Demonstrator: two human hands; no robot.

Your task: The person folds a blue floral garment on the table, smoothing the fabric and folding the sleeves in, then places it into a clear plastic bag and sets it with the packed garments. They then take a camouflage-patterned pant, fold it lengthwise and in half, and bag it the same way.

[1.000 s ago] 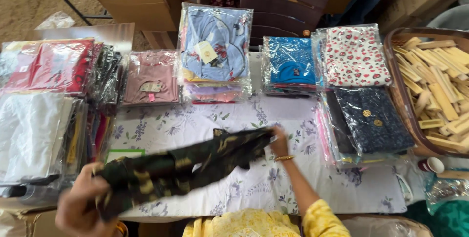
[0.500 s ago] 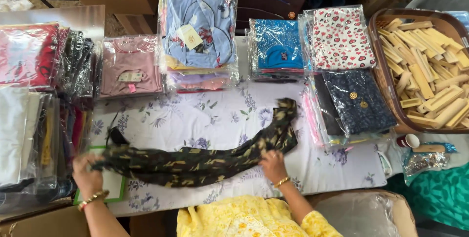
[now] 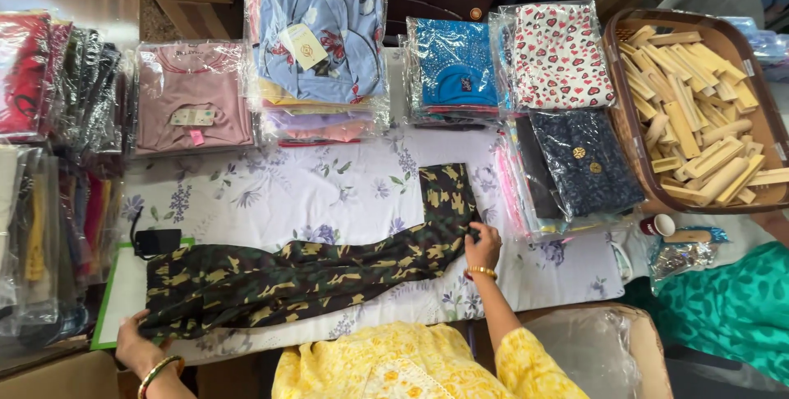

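Observation:
A long camouflage-print garment (image 3: 304,272) in dark green, black and yellow lies flat across the floral white tablecloth (image 3: 320,193), one end bending up toward the far side. My left hand (image 3: 136,340) grips its left end at the table's near edge. My right hand (image 3: 483,244), with a gold bangle at the wrist, pinches the cloth near the bend on the right.
Clear-bagged folded clothes ring the cloth: pink (image 3: 193,103), light blue stack (image 3: 320,37), bright blue (image 3: 448,70), heart print (image 3: 563,54), navy (image 3: 588,161), more piles at left (image 3: 57,119). A brown tray of wooden sticks (image 3: 699,103) sits right. A green-edged board with a small black device (image 3: 156,241) lies under the garment's left end.
The garment went from held bunched above the table to spread flat on it. My hands moved apart, the left toward the near left edge, the right along the cloth's right part.

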